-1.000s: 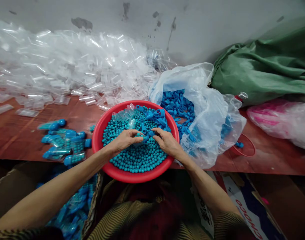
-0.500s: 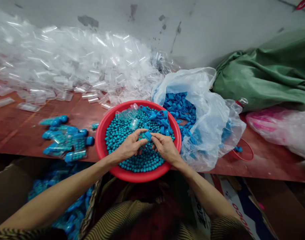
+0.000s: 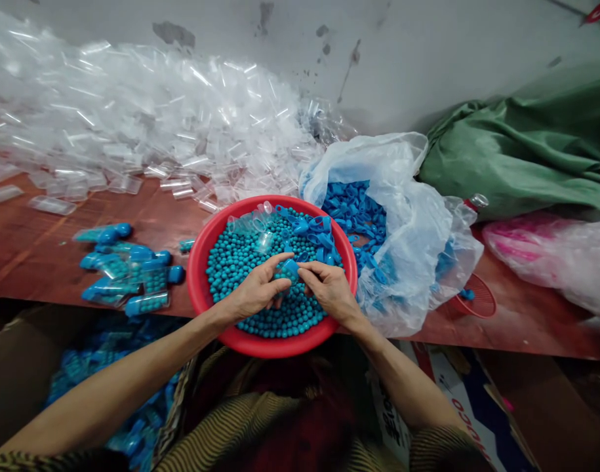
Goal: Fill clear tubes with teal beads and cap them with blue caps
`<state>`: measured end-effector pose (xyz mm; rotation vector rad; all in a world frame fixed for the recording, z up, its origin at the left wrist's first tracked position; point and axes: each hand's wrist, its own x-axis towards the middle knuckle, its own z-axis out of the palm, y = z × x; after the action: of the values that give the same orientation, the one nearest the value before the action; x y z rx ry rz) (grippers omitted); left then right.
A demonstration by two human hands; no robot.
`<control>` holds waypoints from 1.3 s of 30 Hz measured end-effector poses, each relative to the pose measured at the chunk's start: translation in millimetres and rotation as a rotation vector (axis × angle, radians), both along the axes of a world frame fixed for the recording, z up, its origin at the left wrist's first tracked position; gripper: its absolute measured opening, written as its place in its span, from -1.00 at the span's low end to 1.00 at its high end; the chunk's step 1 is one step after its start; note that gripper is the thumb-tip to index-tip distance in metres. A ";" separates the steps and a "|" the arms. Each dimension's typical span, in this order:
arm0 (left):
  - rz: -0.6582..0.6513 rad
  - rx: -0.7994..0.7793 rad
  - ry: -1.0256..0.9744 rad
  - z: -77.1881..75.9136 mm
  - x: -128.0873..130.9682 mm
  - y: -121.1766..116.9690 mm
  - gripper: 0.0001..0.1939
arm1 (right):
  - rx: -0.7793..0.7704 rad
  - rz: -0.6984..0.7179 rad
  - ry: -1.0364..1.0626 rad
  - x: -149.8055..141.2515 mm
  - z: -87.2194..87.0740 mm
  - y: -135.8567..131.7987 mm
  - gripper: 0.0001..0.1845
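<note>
Over a red basin of blue beads, my two hands meet at one small piece. My left hand pinches a short clear plastic tube, partly hidden by the fingers, with blue beads seeming to show inside. My right hand is closed with thumb and forefinger on a blue cap at the tube's end. Clear tubes and loose blue caps lie on the beads at the basin's far side.
Clear tubes are heaped along the wall. A plastic bag of blue caps stands right of the basin. Filled tubes lie on the left of the red table, above a box of blue pieces. A red basket sits rightward.
Both hands stay in nearly the same place over the basin. The blue cap appears slightly turned between the fingers, and the view has shifted a little.
</note>
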<state>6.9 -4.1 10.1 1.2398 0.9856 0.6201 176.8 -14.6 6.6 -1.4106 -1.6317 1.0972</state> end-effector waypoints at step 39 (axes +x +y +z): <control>0.175 0.127 0.012 -10.7 4.5 -6.9 -0.50 | 0.285 0.284 -0.557 -20.8 -4.0 -12.3 -0.02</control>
<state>11.4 -11.0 -0.7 1.2783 1.0860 0.8232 156.1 -26.9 2.6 -1.3924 -2.3359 0.5984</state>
